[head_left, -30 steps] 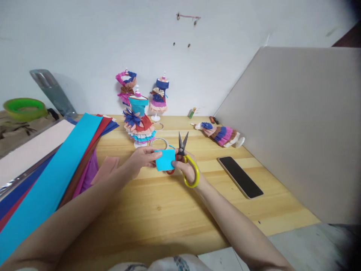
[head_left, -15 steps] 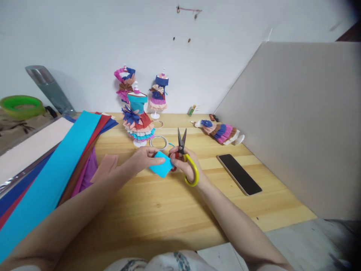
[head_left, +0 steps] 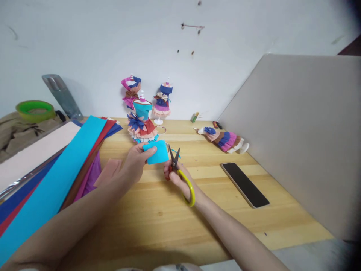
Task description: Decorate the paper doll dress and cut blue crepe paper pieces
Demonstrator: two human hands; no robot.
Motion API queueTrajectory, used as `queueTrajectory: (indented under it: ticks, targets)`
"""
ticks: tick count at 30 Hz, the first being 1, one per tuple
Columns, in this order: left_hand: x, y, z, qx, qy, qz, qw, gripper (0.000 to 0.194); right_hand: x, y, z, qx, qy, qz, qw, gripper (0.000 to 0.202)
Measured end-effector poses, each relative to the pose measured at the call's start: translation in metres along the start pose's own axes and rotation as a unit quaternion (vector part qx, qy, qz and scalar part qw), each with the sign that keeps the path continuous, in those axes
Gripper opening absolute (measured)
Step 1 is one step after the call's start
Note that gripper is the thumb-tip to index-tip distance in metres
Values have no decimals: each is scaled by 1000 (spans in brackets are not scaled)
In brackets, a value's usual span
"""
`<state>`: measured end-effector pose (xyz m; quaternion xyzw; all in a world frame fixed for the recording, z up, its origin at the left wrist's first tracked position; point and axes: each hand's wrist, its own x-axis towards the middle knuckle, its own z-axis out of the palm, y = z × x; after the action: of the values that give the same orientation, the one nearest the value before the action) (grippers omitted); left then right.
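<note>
Pinched between the thumb and fingers of my left hand (head_left: pixel 138 160) is a small blue rectangle of paper (head_left: pixel 158 152). My right hand (head_left: pixel 180 178) is closed on a pair of scissors (head_left: pixel 175 164) with one yellow and one red handle. The blades point up and away, slightly parted, just right of the paper and not cutting it. Behind the paper stands a miniature dress form (head_left: pixel 143 116) in a teal top and a layered skirt. The paper covers its base and most of a tape ring on the table.
Long coloured paper strips (head_left: pixel 76 158) lie at the left, near a green tape roll (head_left: pixel 36 109) and a bottle (head_left: pixel 62 96). Two more dressed forms stand by the wall; another dressed form (head_left: pixel 224 139) lies on its side. A phone (head_left: pixel 244 184) lies at the right, beside a grey partition (head_left: pixel 299 135).
My left hand has turned the paper and raised it slightly, to the left. My right hand has let go of the paper's edge and drawn down with the scissors. The view has tilted up.
</note>
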<state>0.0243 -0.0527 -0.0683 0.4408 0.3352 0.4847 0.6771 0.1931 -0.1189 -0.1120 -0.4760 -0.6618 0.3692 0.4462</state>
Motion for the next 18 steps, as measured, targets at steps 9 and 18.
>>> queueTrajectory:
  ticks: [9, 18]
  targets:
    - [-10, 11, 10, 32, 46, 7, 998, 32, -7, -25, 4, -93, -35, -30, 995, 59]
    - [-18, 22, 17, 96, 82, -8, 992, 28, -4, -24, 9, -96, -29, -14, 995, 65]
